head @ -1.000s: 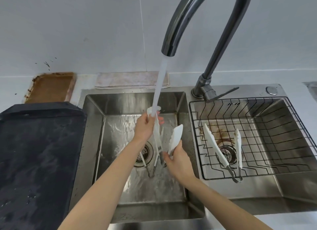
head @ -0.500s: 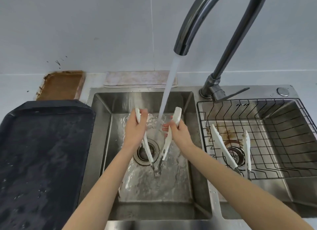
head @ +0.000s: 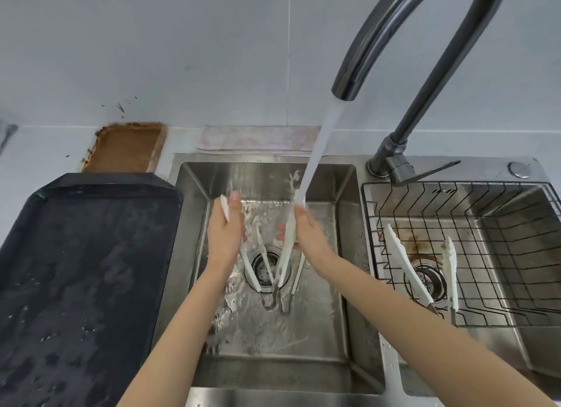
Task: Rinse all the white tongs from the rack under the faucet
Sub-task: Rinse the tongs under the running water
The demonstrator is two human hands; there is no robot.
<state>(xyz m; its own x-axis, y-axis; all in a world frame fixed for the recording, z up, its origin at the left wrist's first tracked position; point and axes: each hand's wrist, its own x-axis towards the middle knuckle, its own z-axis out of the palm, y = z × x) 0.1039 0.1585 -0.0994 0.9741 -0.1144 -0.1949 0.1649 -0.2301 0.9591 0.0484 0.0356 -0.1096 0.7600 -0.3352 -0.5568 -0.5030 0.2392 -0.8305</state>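
White tongs sit one pair in each of my hands over the left basin of the sink. My left hand is curled shut round the upper end of the left tongs, whose arms run down toward the drain. My right hand is clenched on the right tongs, and the water stream from the faucet lands right at their top end. Both pairs converge low, metal hinge ends nearly touching above the drain. In the right basin, the wire rack holds a third pair of tongs, spread open, lying toward the rack's left side. A black tray lies on the desk at the sink's left edge.
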